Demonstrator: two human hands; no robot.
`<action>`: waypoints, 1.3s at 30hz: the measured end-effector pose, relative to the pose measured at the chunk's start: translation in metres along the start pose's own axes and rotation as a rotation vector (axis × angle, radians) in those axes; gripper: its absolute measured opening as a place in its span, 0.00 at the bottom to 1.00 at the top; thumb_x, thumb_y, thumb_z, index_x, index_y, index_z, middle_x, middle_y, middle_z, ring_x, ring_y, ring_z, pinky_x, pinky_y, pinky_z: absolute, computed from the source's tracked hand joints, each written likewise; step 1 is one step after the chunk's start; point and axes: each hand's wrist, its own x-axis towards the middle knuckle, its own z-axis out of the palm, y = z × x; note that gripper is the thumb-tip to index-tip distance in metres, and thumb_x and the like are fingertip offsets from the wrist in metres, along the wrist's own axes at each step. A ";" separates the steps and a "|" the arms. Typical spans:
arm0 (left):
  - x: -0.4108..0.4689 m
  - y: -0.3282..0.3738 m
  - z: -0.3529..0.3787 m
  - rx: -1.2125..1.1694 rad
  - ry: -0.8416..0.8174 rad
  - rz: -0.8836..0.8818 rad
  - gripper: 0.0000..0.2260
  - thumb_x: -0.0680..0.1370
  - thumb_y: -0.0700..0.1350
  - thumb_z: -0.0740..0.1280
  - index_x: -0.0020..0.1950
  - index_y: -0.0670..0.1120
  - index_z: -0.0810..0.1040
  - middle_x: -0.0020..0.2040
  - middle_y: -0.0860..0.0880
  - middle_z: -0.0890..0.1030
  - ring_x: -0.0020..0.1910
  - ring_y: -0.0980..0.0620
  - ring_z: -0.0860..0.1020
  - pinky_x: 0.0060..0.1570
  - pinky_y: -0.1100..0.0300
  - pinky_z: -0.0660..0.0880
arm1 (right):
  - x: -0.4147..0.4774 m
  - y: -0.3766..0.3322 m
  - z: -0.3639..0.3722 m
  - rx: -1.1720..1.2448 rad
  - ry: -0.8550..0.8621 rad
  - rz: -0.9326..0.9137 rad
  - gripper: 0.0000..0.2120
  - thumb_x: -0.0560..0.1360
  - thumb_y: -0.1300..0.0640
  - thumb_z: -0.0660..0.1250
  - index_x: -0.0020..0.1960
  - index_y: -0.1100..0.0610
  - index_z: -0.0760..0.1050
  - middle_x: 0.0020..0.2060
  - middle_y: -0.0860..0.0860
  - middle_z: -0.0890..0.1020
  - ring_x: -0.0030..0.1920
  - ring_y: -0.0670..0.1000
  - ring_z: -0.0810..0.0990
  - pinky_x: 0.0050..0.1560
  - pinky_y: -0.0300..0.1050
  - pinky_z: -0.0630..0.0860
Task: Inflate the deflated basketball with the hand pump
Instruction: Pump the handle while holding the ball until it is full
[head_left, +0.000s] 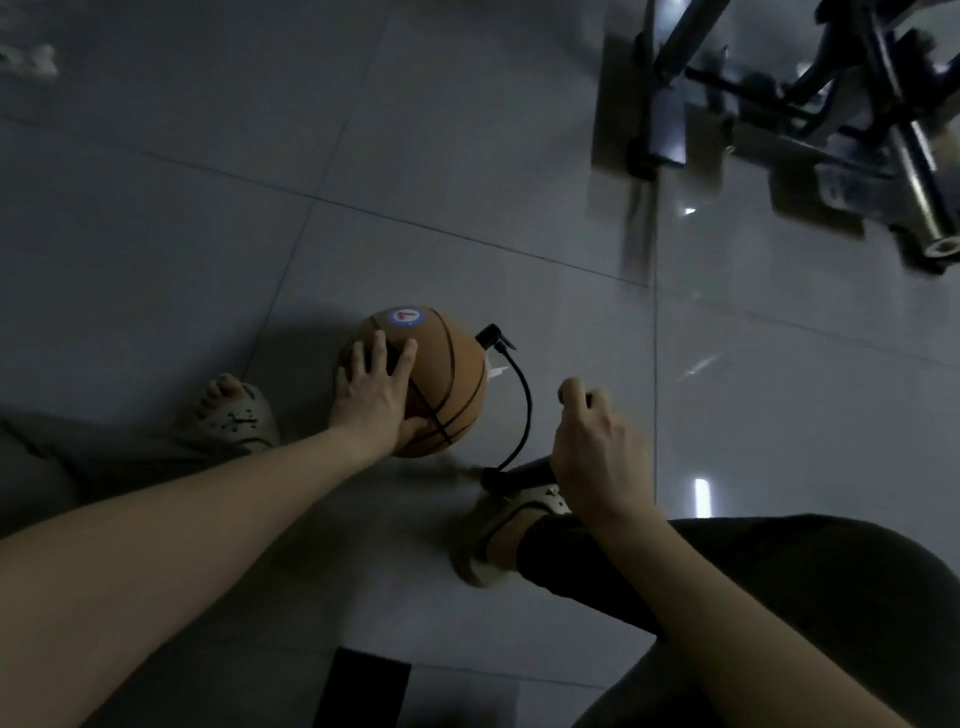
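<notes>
An orange basketball (441, 364) with black seams and a round logo sticker lies on the grey tiled floor. My left hand (371, 389) rests spread on its near left side, fingers straight, thumb under the lower edge. A black hose (524, 405) curves from a connector (492, 338) at the ball's right side down to the dark pump body (522, 474), which stands by my right foot. My right hand (597, 452) is curled round the pump's handle, which it mostly hides.
My left foot in a pale perforated sandal (228, 415) is left of the ball; my right sandal (498, 530) is by the pump base. A metal frame with tubes and a wheel (831, 130) stands at the upper right. A black flat object (363, 691) lies at the bottom edge.
</notes>
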 end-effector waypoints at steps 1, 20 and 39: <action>0.000 -0.001 0.001 -0.017 0.009 0.013 0.48 0.76 0.64 0.68 0.82 0.53 0.38 0.82 0.38 0.41 0.79 0.31 0.46 0.76 0.36 0.56 | 0.002 0.001 0.009 0.002 -0.008 -0.003 0.09 0.79 0.62 0.57 0.59 0.56 0.66 0.40 0.53 0.72 0.29 0.51 0.69 0.25 0.47 0.70; 0.002 0.005 -0.020 0.122 -0.135 0.000 0.49 0.75 0.65 0.68 0.82 0.48 0.39 0.80 0.34 0.43 0.78 0.27 0.51 0.68 0.39 0.67 | 0.014 -0.004 -0.037 0.005 -0.071 -0.012 0.09 0.82 0.58 0.57 0.62 0.53 0.64 0.46 0.54 0.74 0.35 0.55 0.72 0.30 0.45 0.62; -0.001 -0.018 -0.001 -0.082 -0.092 0.025 0.54 0.72 0.65 0.73 0.78 0.65 0.31 0.81 0.44 0.35 0.79 0.32 0.44 0.73 0.33 0.60 | 0.000 -0.006 0.016 -0.106 -0.024 -0.062 0.15 0.73 0.65 0.67 0.58 0.59 0.69 0.37 0.54 0.69 0.29 0.50 0.64 0.22 0.41 0.57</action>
